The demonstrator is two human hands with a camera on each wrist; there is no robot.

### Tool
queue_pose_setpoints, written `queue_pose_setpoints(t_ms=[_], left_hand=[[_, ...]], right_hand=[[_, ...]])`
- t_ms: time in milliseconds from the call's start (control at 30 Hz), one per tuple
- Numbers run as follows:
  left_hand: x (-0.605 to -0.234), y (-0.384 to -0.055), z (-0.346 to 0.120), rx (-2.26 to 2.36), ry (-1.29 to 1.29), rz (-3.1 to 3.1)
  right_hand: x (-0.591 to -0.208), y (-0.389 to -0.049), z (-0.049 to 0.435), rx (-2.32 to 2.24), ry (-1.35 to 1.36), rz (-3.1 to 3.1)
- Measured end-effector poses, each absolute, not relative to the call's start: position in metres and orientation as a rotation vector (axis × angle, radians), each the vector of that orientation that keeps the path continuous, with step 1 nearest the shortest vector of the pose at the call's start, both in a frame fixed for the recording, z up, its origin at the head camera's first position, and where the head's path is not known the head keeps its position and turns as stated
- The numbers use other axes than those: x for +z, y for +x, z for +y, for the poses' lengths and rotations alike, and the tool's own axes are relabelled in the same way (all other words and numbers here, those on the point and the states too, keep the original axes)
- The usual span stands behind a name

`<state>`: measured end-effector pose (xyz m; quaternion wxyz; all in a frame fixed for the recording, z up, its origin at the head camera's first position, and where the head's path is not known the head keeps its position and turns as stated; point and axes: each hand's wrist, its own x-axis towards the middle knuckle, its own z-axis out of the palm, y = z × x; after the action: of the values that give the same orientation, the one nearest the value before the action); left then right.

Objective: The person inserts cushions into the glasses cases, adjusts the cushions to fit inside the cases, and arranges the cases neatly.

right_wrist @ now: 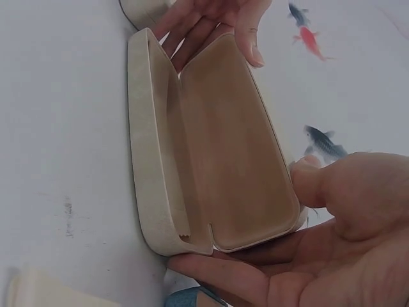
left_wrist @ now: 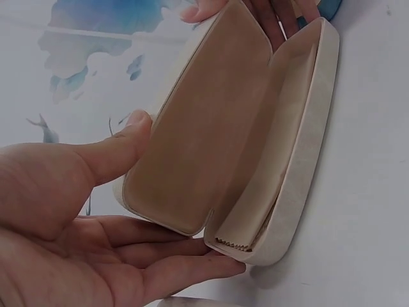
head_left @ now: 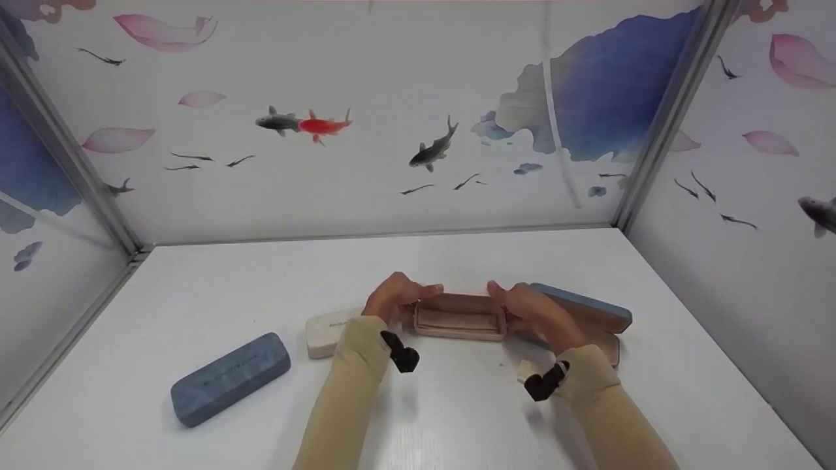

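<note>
White tabletop [head_left: 457,424]; left hand [head_left: 395,297] and right hand [head_left: 539,310], fingers [left_wrist: 192,276] around open cream case [right_wrist: 233,141].

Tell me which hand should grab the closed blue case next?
Probably the left hand: it's nearer the closed blue case than the right hand, though both grip the open cream case.

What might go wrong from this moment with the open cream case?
If the open cream case tips, the cloth inside might slide out. Its lid could pinch the fingers of the left hand, close to where it folds. The right hand may bump the open blue case close beside it.
</note>
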<state>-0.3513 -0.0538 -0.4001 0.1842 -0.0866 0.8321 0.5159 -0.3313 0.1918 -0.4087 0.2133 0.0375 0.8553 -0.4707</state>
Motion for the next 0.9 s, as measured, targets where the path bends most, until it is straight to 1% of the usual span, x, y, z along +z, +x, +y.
queue_pose_setpoints(t_ms=[267,500,700,900], left_hand=[[-0.4008,-0.3533,-0.0516,1.408,-0.296,2.360],[-0.4004,-0.3489,-0.0539,1.328,-0.185,2.435],[-0.3995,-0.3462,-0.0544,1.347,-0.178,2.413],[-0.3966,-0.3458,-0.0556,1.241,-0.149,2.473]], right_hand=[[-0.4111,-0.3290,0.1940,-1.332,0.065,2.373],[-0.4104,-0.3243,0.1959,-1.298,0.093,2.376],[-0.4121,-0.3218,0.1966,-1.212,0.078,2.454],[-0.4159,-0.3225,0.1959,-1.217,0.051,2.455]])
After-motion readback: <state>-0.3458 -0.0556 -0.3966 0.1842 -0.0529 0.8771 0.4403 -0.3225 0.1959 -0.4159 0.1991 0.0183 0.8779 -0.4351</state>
